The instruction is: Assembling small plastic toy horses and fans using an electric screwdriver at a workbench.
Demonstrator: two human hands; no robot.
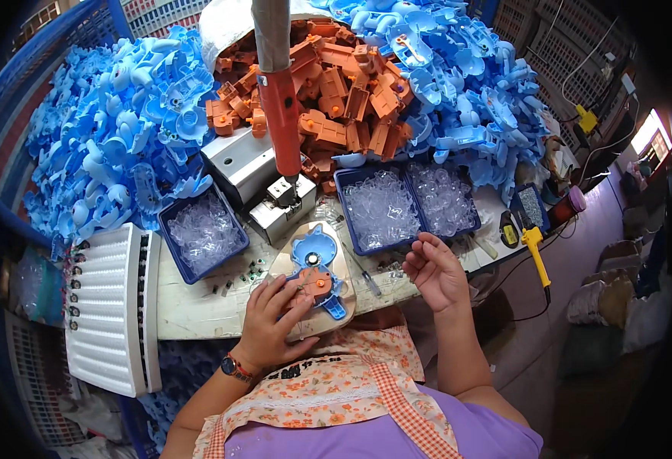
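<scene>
A blue plastic shell (314, 260) lies on a beige jig plate (336, 321) at the table's front edge, with an orange plastic part (314, 284) seated in it. My left hand (272, 321) rests on the jig and its fingers press on the orange part. My right hand (434, 269) hovers to the right of the jig, fingers loosely curled around something small that I cannot make out. A red-and-grey screwdriver (278, 107) hangs down above the shell.
Blue trays (351, 229) of clear small parts stand left (202, 229) and right of the jig. Heaps of blue shells (114, 138) and orange parts (336, 84) fill the back. A white slatted crate (110, 306) stands at left. A yellow tool (535, 245) lies at right.
</scene>
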